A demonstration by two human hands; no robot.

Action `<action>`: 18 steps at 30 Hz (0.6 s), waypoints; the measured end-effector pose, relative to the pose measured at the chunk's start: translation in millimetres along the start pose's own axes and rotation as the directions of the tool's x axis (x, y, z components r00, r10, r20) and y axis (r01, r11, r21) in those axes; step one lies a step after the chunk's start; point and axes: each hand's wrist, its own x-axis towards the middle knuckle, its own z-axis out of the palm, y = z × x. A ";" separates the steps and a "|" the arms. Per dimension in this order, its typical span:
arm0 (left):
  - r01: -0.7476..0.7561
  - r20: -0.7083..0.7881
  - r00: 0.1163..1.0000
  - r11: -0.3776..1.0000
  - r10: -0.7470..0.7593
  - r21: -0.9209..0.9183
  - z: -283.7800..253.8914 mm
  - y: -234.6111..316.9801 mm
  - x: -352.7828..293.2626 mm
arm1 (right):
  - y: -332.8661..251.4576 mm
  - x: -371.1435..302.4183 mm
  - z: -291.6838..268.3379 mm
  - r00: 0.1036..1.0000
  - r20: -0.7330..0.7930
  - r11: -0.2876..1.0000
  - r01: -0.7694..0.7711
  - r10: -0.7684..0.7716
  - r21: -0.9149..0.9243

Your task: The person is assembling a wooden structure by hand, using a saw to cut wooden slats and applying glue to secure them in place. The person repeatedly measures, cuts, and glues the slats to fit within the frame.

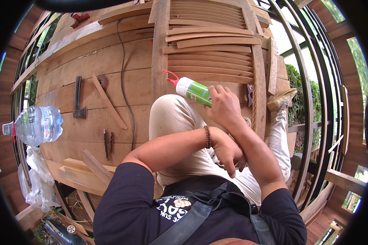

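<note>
My right hand (224, 104) is closed around a white and green glue bottle (188, 90). The bottle lies tilted, its red nozzle toward the upper left, with a thin red strip sticking out beside it. Just past the nozzle stands the side rail of a slatted wooden louver frame (160, 61). My left hand (229, 155), with a beaded bracelet at its wrist, hangs loosely against my right forearm over my lap. Its fingers droop downward, partly hidden by that forearm, and nothing shows in them. Several loose wooden slats (212, 41) rest across the frame.
On the plank floor at left lie a hammer (78, 98), a thin wood strip (109, 101), drill bits (108, 143) and a dark cable (124, 73). A large water bottle (39, 125) is farther left. Wood offcuts (86, 169) sit near my left elbow; metal railing (304, 81) runs along the right.
</note>
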 end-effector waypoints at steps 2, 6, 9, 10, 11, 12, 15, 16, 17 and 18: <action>-0.006 0.004 1.000 1.000 0.006 0.004 0.2 -0.2 -0.1 | -1.2 -1.1 -0.7 0.999 -0.037 1.000 0.016 -0.015 0.021; -0.015 -0.001 1.000 1.000 0.015 0.002 0.7 -2.9 -0.5 | 0.1 -1.8 -0.1 1.000 -0.011 1.000 -0.002 0.002 0.027; 0.007 0.006 1.000 1.000 -0.007 0.011 -1.2 0.0 -1.0 | 5.2 -4.5 3.2 1.000 0.010 0.997 -0.028 0.027 0.066; 0.016 0.013 1.000 1.000 -0.017 0.018 -2.1 1.3 -1.2 | 7.2 -8.0 3.9 0.999 0.015 0.995 -0.047 0.045 0.088; 0.009 -0.010 1.000 1.000 -0.009 0.022 -2.1 0.2 -1.8 | 9.5 -12.3 5.1 0.998 0.019 0.992 -0.067 0.065 0.111; -0.006 -0.029 1.000 1.000 0.006 0.030 -3.0 1.2 -2.2 | 14.9 -19.2 6.6 0.993 0.002 0.979 -0.119 0.120 0.168; -0.041 -0.110 0.993 0.999 0.044 0.026 -5.9 8.6 -13.0 | 34.1 -48.1 12.9 0.943 0.055 0.847 -0.321 0.329 0.424; -0.029 -0.130 0.991 1.000 0.030 0.012 -6.1 10.5 -16.2 | 41.7 -59.9 14.7 0.902 0.147 0.724 -0.415 0.406 0.550; -0.017 -0.151 0.988 1.000 0.016 -0.003 -6.3 13.1 -19.1 | 49.2 -73.1 15.9 0.853 0.246 0.573 -0.497 0.459 0.652; -0.034 -0.191 0.981 0.999 0.035 0.007 -6.4 18.2 -22.3 | 55.9 -89.7 16.6 0.832 0.312 0.414 -0.511 0.459 0.753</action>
